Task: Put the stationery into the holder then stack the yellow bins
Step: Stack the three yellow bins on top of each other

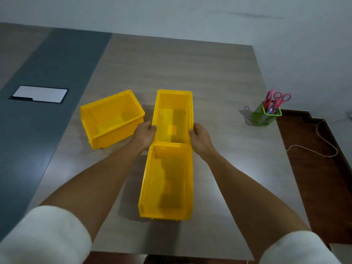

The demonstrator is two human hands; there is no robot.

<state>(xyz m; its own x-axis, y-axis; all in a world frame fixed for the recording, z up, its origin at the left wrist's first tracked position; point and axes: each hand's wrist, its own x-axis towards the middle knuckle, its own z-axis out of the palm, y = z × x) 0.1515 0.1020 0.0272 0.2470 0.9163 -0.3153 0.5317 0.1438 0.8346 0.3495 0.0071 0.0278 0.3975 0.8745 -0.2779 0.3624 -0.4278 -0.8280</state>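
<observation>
Three empty yellow bins lie on the table. The far middle bin point(173, 103) is gripped on both sides: my left hand point(145, 133) holds its left wall, my right hand point(200, 138) its right wall. Directly in front of it stands the near bin point(167, 212), touching its front edge. A third bin point(112, 119) sits turned at an angle to the left. The green mesh holder point(265, 117) stands at the right table edge with pink scissors point(282, 98) and pens in it.
The wood-grain table point(209, 73) has a grey strip point(57, 73) along its left with a white-lidded cable hatch point(40, 93). Beyond the right edge lies brown floor with a white cable point(323, 138). A pale wall stands behind.
</observation>
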